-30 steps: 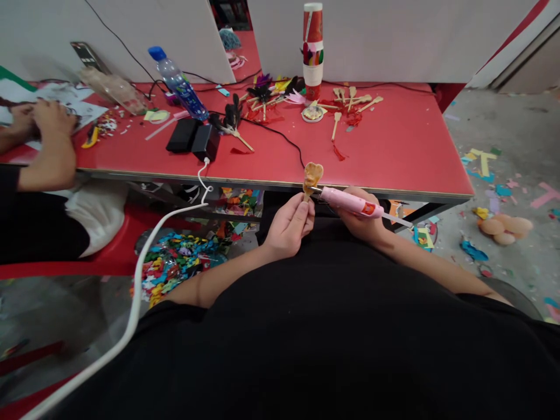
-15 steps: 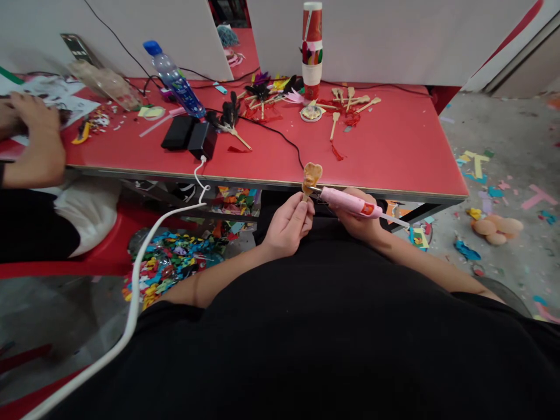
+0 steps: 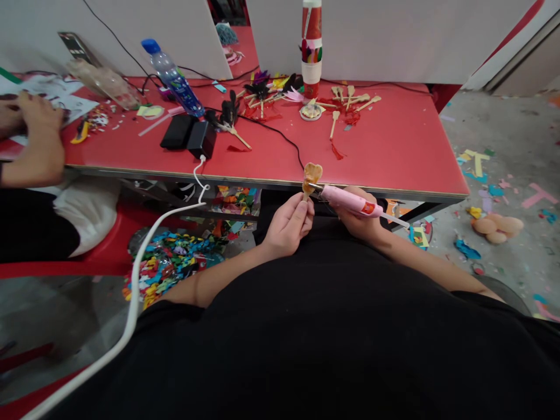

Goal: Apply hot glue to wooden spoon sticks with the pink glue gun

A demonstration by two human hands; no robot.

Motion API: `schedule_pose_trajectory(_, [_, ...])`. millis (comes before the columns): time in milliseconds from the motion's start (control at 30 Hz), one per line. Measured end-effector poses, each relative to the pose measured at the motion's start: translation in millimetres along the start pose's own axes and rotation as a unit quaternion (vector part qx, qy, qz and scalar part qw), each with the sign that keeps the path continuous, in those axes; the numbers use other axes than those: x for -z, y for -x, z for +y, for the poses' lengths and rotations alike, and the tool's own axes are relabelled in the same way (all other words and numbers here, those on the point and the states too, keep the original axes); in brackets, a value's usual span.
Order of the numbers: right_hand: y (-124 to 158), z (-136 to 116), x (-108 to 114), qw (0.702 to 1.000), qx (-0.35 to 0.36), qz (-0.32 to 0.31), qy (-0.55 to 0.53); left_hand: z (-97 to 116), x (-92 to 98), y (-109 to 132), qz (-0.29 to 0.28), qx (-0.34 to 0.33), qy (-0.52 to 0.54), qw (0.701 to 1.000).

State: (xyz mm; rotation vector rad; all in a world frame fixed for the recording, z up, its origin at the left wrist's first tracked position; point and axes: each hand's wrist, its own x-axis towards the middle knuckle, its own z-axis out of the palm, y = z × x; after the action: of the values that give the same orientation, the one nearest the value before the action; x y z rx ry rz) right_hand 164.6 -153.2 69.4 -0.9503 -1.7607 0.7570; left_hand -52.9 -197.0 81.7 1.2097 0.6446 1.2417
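Note:
My left hand (image 3: 289,224) pinches the stem of a small wooden stick piece (image 3: 311,174) with a rounded tan top, held upright just below the edge of the red table (image 3: 394,151). My right hand (image 3: 361,219) is wrapped round a pink glue gun (image 3: 347,201). The gun lies almost level, a glue stick poking out of its back end to the right. Its nozzle touches the wooden piece just under the rounded top. Both hands sit over my lap, close to the table's front edge.
On the table lie several wooden sticks with feathers (image 3: 262,96), a stack of paper cups (image 3: 311,52), a water bottle (image 3: 172,79), black power adapters (image 3: 188,134) and cables. Another person's hands (image 3: 30,116) work at the far left. Coloured paper scraps (image 3: 175,262) litter the floor.
The view has shifted slightly; my hands, the glue gun and the wooden piece stay in the same pose. The other person's hands have moved a little at the left.

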Motion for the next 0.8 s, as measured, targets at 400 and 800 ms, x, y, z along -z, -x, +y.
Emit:
schedule_pose_trajectory(400, [-2.0,1.1,0.9,0.998,0.028,-0.002,0.048,2.5,-0.9,0.3,-0.003,0.001,-0.004,1.0])
schedule_pose_trajectory(800, [3.1,7.9,0.8,0.995,0.023,0.031,0.089,0.5,1.4,-2.4,-0.005,-0.006,0.006,1.0])
